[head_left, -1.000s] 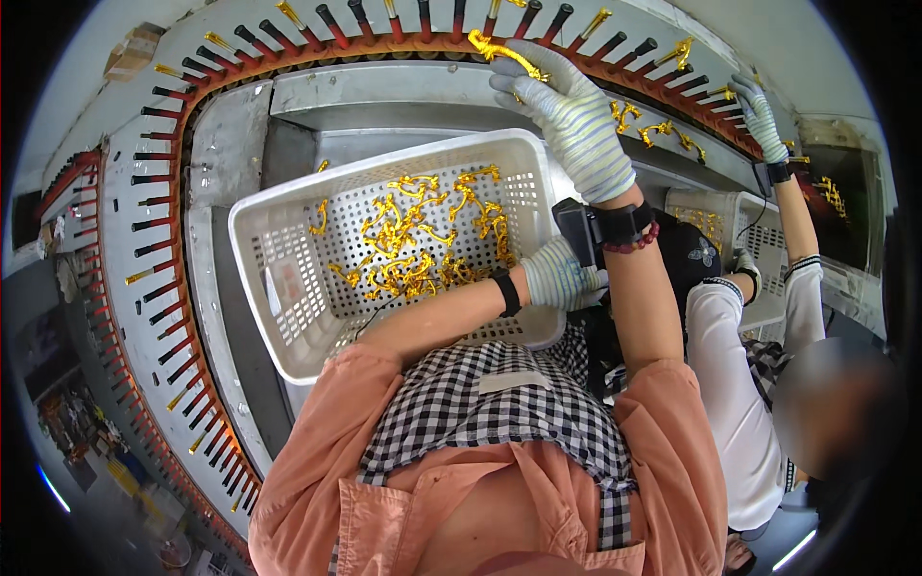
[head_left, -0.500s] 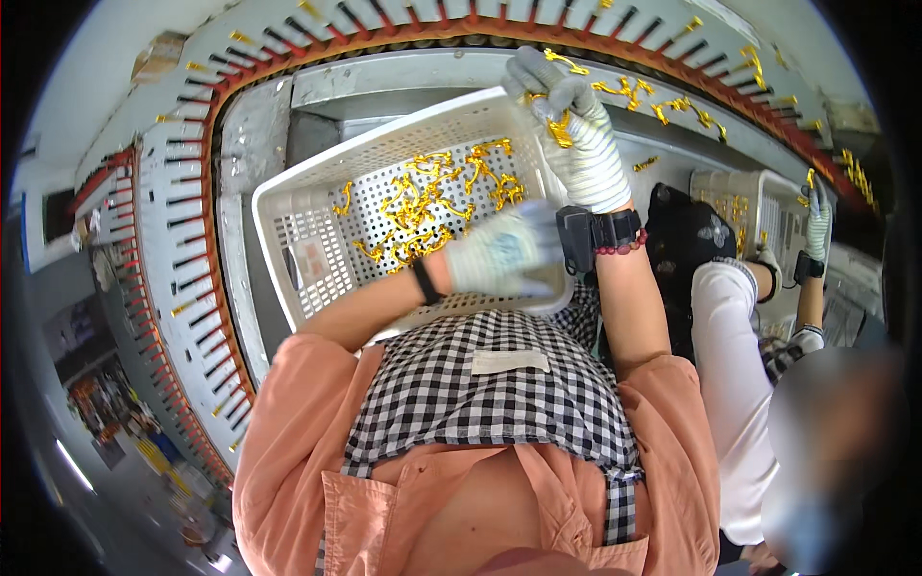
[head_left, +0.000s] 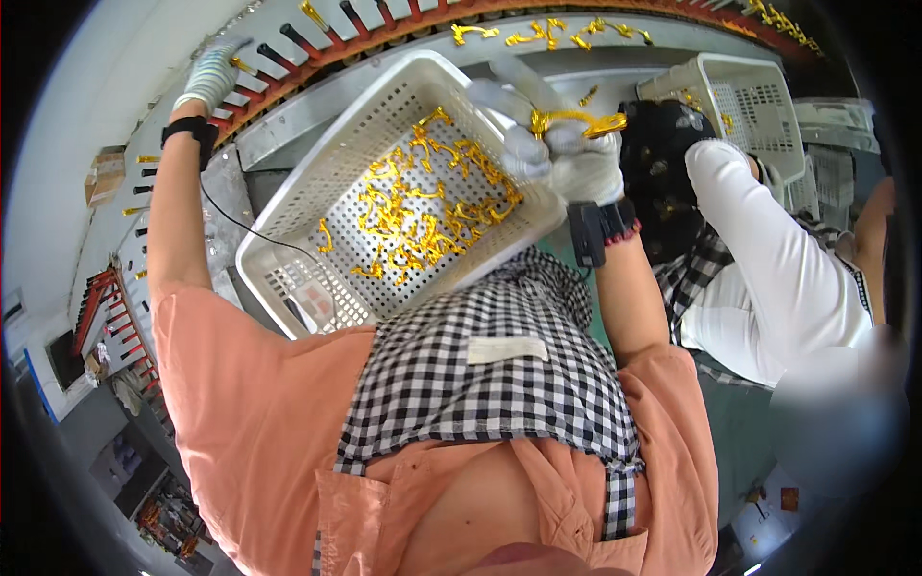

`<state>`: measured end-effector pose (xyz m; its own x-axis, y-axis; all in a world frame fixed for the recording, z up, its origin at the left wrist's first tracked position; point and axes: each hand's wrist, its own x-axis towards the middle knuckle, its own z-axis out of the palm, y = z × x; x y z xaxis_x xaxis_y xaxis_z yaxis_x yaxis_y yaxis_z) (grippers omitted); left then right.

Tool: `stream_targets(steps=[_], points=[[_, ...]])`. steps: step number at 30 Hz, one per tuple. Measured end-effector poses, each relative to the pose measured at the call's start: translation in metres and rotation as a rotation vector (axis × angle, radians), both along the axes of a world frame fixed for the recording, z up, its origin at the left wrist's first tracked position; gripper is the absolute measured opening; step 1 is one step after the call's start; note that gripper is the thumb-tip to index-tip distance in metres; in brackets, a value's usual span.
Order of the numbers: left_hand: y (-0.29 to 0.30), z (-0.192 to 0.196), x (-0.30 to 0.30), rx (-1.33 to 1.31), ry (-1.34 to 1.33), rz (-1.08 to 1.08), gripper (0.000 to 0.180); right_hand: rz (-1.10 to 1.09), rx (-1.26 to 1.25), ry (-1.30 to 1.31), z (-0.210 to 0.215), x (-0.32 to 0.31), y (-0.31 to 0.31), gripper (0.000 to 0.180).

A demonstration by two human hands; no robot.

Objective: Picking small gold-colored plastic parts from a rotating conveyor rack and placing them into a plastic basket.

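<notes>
My left hand [head_left: 213, 77], in a striped light glove, reaches to the far left. Its fingers close on a small gold metal part [head_left: 240, 64] at a peg of the rail. My right hand [head_left: 567, 149], gloved and slightly blurred, is raised over the right rim of the white basket [head_left: 259, 252]. A branched, shiny gold metal part [head_left: 591, 126] lies across its palm, held by the fingers. Many like parts [head_left: 423, 216] lie scattered on the basket's perforated floor.
An orange-red rail [head_left: 375, 36] with black pegs curves along the far side. More gold parts [head_left: 552, 34] lie on the grey ledge before it. At right, a co-worker in white sleeves [head_left: 759, 226] stands near another white basket [head_left: 759, 106]. A thin cable [head_left: 254, 230] hangs over my basket.
My left hand has swung from above the basket to the pegs at far left. My right hand has come nearer and turned, its gold part now plainly visible. The whole view has shifted.
</notes>
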<state>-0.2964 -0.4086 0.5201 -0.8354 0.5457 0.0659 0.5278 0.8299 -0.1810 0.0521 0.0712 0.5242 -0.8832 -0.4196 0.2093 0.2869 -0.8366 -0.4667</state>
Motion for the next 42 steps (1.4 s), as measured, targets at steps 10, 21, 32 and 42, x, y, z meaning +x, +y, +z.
stream_targets(steps=[10,21,32,42], points=[[-0.016,0.062,0.061,-0.363,-0.008,0.278,0.032,-0.29,1.766,0.449,-0.032,0.051,-0.022,0.054],[0.117,0.066,0.13,0.343,-0.479,0.256,0.072,-0.412,1.921,0.603,-0.056,0.082,-0.024,0.028],[0.064,0.022,0.078,1.226,-0.419,0.519,0.049,-0.41,1.962,0.546,-0.047,0.082,-0.026,0.029],[0.126,0.06,0.197,2.326,-1.66,-0.303,0.072,-0.393,1.958,0.509,-0.047,0.086,-0.024,0.028]])
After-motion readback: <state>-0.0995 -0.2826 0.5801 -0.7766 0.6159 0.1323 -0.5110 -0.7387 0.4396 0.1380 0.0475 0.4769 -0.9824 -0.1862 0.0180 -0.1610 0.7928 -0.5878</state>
